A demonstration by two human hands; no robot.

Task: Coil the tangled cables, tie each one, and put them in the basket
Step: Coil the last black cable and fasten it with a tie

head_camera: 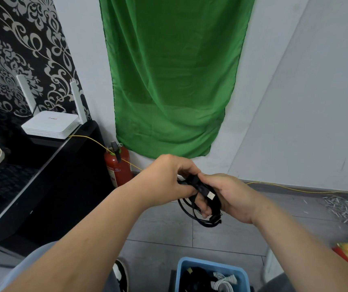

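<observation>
Black cable [214,220] hung coiled above the floor, blue basket [211,264] at six o'clock for the drop. Left hand [169,180], at nine o'clock, pinched the coil's top, probably wrapping it; right hand [232,194], at three, gripped the loops against springing apart.

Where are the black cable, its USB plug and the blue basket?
black cable [213,220], head view, lower hanging loops.
USB plug [211,195], head view, metal tip.
blue basket [202,263], head view, far rim.
</observation>
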